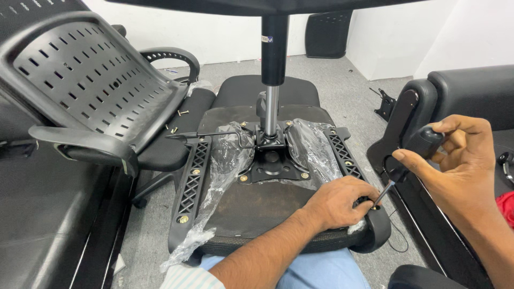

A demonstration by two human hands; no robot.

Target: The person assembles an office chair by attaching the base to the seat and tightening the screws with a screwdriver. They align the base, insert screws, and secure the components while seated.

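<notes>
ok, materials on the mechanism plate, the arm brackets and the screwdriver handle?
Mechanism plate: looks like stamped steel, black-coated, slightly glossy at the pressed edges. Arm brackets: probably moulded black plastic, matte, with lattice ribbing; brass-coloured screws sit in them. Screwdriver in the right hand: dull black handle, rubber or plastic, and a bright metal shaft.

Small blue-white label (pixel 266 38) on gas-lift column (pixel 274 48)

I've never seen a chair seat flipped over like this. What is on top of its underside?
On the upturned seat sit a black metal plate with a gas-lift column, crumpled clear plastic and two armrest brackets. The left hand covers the near right bracket end.
</notes>
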